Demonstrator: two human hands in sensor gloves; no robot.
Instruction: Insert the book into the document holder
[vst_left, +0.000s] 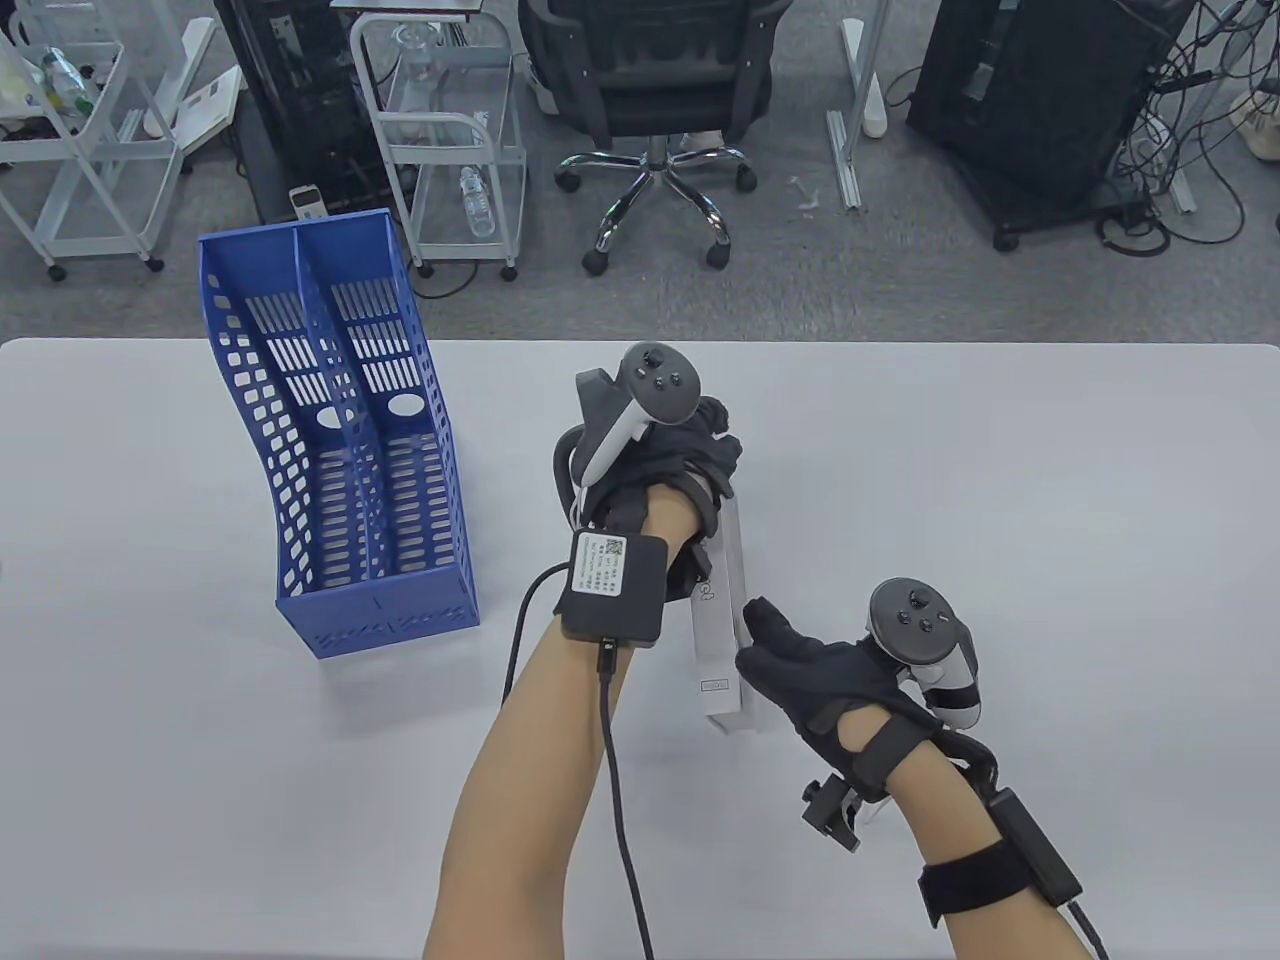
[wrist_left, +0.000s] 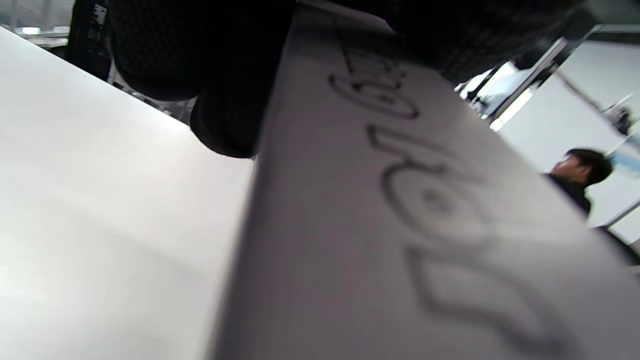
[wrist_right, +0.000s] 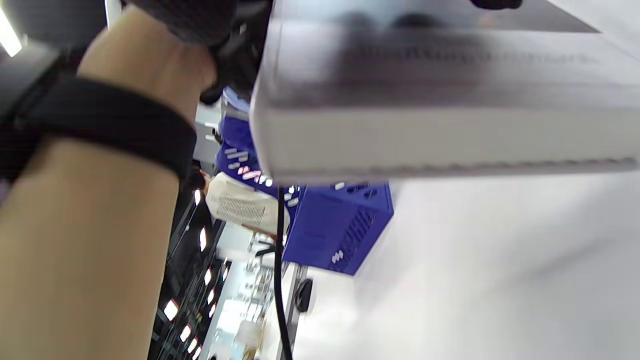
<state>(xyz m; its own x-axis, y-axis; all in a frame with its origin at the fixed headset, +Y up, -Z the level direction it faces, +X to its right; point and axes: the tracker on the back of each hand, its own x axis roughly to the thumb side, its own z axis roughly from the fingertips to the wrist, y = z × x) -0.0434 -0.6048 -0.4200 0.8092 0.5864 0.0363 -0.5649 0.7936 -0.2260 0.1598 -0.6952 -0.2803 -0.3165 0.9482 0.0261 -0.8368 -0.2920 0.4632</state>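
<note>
We see the white table (vst_left: 1000, 500) nearest, grey carpet and an office chair (vst_left: 650, 80) beyond. Our right hand (vst_left: 830, 680) presses the book (vst_left: 722, 640) at 4 o'clock, fingers extended; our left hand (vst_left: 660, 450) grips its far end. The left wrist view shows cover lettering. The blue document holder (vst_left: 340, 440) stands at 10 o'clock, well apart.
</note>
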